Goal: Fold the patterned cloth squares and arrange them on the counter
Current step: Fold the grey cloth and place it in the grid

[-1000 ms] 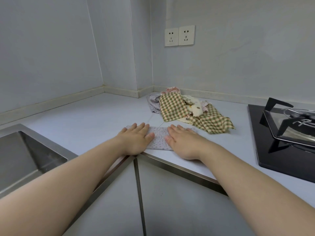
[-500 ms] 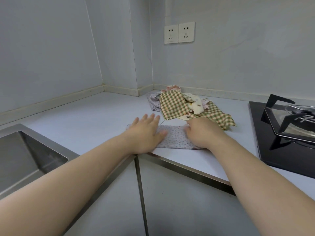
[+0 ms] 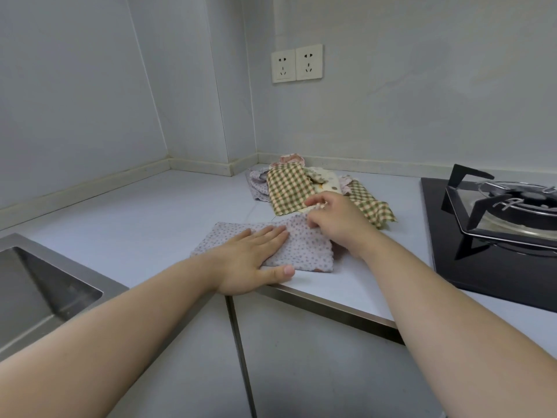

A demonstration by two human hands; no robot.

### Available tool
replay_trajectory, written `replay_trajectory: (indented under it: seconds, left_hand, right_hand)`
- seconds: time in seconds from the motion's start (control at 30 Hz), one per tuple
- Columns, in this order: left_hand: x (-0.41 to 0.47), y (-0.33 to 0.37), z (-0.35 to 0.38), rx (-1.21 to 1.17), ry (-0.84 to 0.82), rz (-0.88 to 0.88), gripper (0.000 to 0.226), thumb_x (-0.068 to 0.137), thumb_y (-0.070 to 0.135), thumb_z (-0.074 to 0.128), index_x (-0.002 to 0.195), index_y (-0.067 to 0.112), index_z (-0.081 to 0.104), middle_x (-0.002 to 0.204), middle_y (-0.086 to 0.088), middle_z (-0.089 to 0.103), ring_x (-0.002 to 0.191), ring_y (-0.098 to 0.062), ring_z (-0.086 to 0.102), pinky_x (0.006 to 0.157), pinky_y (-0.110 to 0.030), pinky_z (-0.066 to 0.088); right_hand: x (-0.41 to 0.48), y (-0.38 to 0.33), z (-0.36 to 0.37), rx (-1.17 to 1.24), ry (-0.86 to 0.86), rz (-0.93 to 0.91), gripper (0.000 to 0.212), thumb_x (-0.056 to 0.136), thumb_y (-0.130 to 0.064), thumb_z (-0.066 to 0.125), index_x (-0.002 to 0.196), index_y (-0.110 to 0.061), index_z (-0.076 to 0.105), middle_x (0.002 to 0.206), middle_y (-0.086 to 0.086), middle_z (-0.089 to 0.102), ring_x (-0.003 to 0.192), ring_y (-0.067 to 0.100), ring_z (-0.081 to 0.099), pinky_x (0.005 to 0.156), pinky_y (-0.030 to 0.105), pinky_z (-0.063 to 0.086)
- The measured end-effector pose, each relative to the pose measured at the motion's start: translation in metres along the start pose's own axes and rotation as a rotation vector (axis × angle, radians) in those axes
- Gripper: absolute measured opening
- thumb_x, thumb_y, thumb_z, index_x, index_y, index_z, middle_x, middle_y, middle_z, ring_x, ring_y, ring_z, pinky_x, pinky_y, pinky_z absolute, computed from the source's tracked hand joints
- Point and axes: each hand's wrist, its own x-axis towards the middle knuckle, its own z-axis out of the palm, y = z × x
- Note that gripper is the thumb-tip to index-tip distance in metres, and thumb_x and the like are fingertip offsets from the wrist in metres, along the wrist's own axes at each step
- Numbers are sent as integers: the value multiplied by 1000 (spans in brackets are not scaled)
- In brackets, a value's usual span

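On the counter (image 3: 150, 218), dotted cloth (image 3: 304, 248) under flat left hand (image 3: 250, 260), right hand (image 3: 337, 224) pinching its far corner

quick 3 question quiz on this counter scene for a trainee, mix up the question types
1. True or false: the left hand lies flat on the dotted cloth.
2. What is the right hand doing?
A) pinching the dotted cloth at its far edge
B) resting on the stove
C) reaching into the sink
3. Short answer: what pattern shows on most of the pile behind the hands?

Key: 1 true; 2 A; 3 green checks.
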Motion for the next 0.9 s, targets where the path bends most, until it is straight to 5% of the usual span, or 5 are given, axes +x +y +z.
replay_trajectory:
  seconds: [0.4,0.5,0.63,0.73,0.9]
  left_hand:
    - [5,21,5,-268,248,-124,81,94,74,38,161,33,17,161,8,35,143,-18,40,118,-37,32]
    - [1,25,-2,-545,262,-177,45,104,58,32,125,30,60,125,5,65,113,-15,58,104,-34,41]
    - [-7,29,-10,-666,454,-128,25,102,51,46,83,54,62,86,29,67,84,8,58,75,-12,42]
    - [-8,30,-12,-521,656,-4,13,93,56,53,94,68,55,91,32,65,92,8,58,71,-7,39]
    - [-5,30,-28,-485,904,-57,38,92,27,70,129,31,62,71,15,58,65,0,56,59,-10,41]
  right_hand:
    - [-1,-16,-10,817,-28,49,53,78,15,51,121,-13,65,96,10,72,69,18,56,57,29,44]
    - [-1,-16,-13,888,-56,39,44,85,12,53,122,-9,64,101,11,76,63,14,64,48,23,50]
    - [-2,-15,-14,898,-89,56,38,88,11,52,121,-6,62,96,13,77,68,21,73,52,24,58]
    - [-4,-16,-12,898,-145,78,40,86,15,51,121,-3,61,93,15,77,67,27,74,55,26,60]
    - [-4,-16,-13,898,-211,92,38,88,11,54,124,-2,59,101,18,76,74,31,76,61,29,63]
